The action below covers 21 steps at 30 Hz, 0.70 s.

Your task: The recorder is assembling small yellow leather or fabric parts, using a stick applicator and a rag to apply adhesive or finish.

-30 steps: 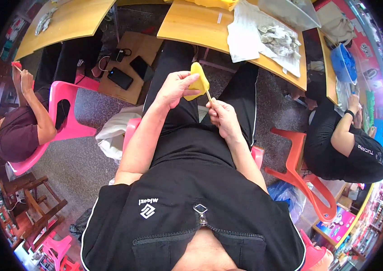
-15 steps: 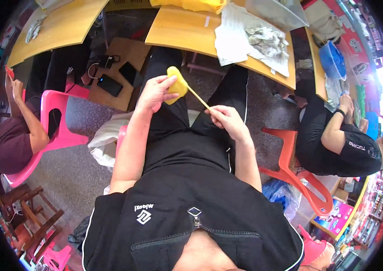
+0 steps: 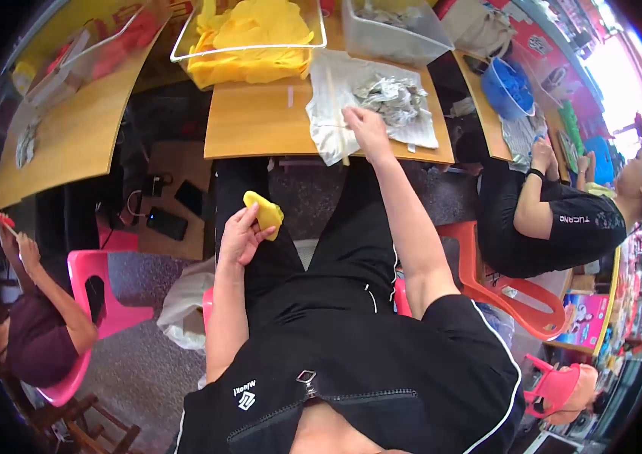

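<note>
My left hand (image 3: 239,236) holds a small yellow piece (image 3: 266,216), soft-looking and rounded, pinched between thumb and fingers above my lap. My right hand (image 3: 368,130) reaches out over the table with its fingers pressed together. It is above a white sheet (image 3: 325,87), just beside a heap of crumpled grey-white scraps (image 3: 396,98). What its fingertips hold, if anything, is too small to make out. A thin pale stick end (image 3: 346,160) seems to show at the sheet's near edge, below that hand.
A clear bin of yellow pieces (image 3: 249,51) stands on the wooden table (image 3: 253,129), with another clear bin (image 3: 404,49) beside it. People work at left and right, near a pink chair (image 3: 105,291) and an orange chair (image 3: 472,265). A blue basket (image 3: 508,87) sits at right.
My right hand has let the yellow piece's stick come away from it and moved forward to the sheet. My left hand still holds the yellow piece. The view has shifted, showing more table.
</note>
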Available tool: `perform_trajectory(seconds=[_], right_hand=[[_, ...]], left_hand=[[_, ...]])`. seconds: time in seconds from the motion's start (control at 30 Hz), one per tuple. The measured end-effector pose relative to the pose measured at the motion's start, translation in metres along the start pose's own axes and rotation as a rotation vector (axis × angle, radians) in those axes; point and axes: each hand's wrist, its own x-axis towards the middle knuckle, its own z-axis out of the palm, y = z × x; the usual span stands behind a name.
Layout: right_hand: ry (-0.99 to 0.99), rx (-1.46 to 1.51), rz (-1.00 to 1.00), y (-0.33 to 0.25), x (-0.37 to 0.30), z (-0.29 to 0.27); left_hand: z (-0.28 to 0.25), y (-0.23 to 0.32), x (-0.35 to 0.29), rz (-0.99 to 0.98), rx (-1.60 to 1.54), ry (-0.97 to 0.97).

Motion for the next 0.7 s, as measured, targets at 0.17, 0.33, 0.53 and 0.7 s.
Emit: perform_trajectory(seconds=[0.17,0.33,0.53,0.7], right_hand=[[0.493,-0.878,-0.709,-0.007,0.073,-0.042],[0.061,-1.457,-0.579,-0.04,0.09,-0.047],[-0.123,-1.54,-0.424,-0.031,0.113,-0.051],[0.15,-1.215,-0.575,-0.031,0.109,-0.061]], left_hand=[[-0.006,0.003,0.005,-0.037,-0.074,-0.065],[-0.007,-0.002,0.009,-0.091,0.006,-0.101],[-0.006,-0.003,0.01,-0.134,0.016,-0.121],[-0.003,0.0,0.009,-0.156,0.052,-0.104]])
